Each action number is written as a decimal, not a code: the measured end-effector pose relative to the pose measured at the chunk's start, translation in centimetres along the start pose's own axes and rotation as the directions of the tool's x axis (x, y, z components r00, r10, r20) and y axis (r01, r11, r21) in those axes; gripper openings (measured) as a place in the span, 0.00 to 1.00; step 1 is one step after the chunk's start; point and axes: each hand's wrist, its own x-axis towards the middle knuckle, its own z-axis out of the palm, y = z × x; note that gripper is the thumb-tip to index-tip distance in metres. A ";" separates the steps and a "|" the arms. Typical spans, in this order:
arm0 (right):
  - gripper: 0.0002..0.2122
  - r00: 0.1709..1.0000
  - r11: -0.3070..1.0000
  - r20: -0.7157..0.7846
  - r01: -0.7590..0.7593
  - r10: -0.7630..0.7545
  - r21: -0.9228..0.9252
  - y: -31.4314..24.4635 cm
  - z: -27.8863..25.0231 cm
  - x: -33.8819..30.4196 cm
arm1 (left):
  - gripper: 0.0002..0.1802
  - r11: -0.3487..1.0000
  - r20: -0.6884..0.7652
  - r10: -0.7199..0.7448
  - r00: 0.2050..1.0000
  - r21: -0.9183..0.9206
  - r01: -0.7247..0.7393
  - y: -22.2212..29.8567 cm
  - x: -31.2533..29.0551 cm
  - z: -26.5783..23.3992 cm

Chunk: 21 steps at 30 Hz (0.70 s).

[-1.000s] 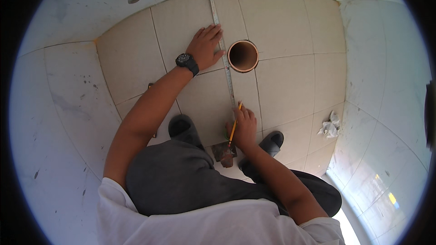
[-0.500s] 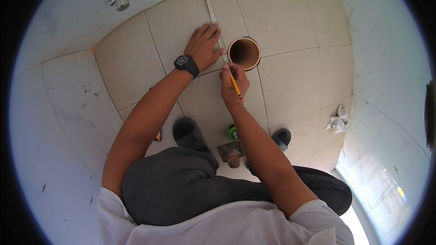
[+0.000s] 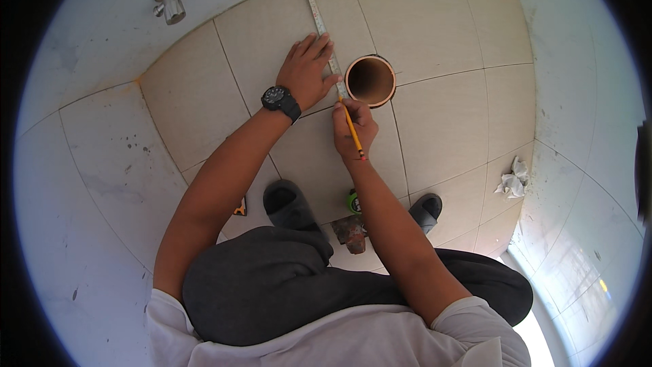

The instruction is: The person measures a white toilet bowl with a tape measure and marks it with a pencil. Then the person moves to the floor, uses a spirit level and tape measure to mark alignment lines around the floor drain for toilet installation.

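A white measuring tape blade (image 3: 312, 4) runs over the beige floor tiles from the far wall to the left side of a round orange-brown pipe opening (image 3: 370, 81). My left hand (image 3: 308, 70), wearing a black watch, lies with fingers extended, fingertips and thumb on the blade. Close to the pipe's near-left rim, my right hand (image 3: 355, 128) grips a yellow pencil (image 3: 354, 132), its tip at the near end of the visible blade. The green tape measure case (image 3: 354, 202) sits nearer to me, partly hidden by my right forearm.
A metal valve (image 3: 171, 1) sticks out of the wall at far left. Crumpled white paper (image 3: 514, 179) lies by the right wall. Near my slippered feet are a stained trowel-like tool (image 3: 351, 233) and an orange-and-black object (image 3: 240, 208) half hidden by my left arm.
The view has shifted slightly. Both hands keep nearly the same places on the tape, and the pencil stays in my right hand.
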 end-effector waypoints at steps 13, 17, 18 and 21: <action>0.07 1.000 0.997 0.014 -0.020 0.021 -0.077 -0.2 -0.2 0.0 | 0.37 1.000 0.024 -0.026 0.999 0.018 0.026 0.3 0.2 -0.3; 0.07 1.000 0.996 0.017 -0.021 0.023 -0.086 0.2 -0.1 0.0 | 0.38 0.999 0.028 -0.026 0.999 0.019 0.026 0.2 0.2 -0.2; 0.06 0.999 0.995 0.018 -0.045 0.047 -0.093 0.3 -0.1 0.0 | 0.38 0.999 0.025 -0.026 0.999 0.024 0.025 0.2 0.2 -0.2; 0.06 0.999 0.997 0.009 -0.044 0.045 -0.068 0.2 0.0 0.0 | 0.38 0.999 0.029 -0.021 0.999 0.033 0.020 0.3 0.2 -0.1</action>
